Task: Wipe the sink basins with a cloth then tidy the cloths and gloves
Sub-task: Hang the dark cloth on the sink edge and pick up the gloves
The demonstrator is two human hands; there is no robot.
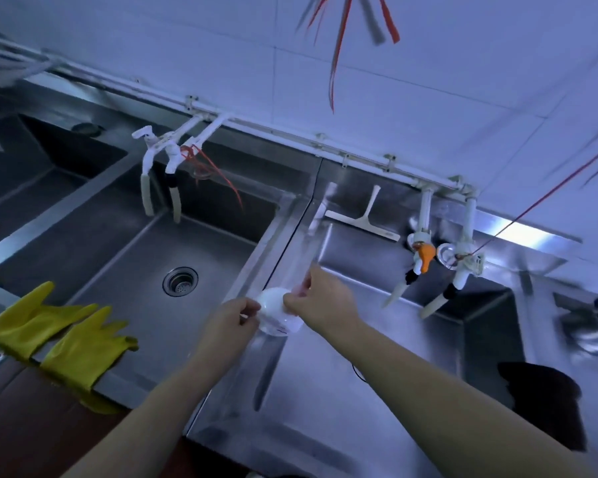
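While the white cloth (279,316) sits bunched over the ridge between the sink basins (159,257), your left hand (229,322) and right hand (320,300) pinch its edges, seemingly tidying; next, fold it, then gather the yellow gloves (59,334).

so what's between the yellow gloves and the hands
In the head view, only the bare steel basin with its drain strainer lies between the yellow gloves and the hands, which hold a white object.
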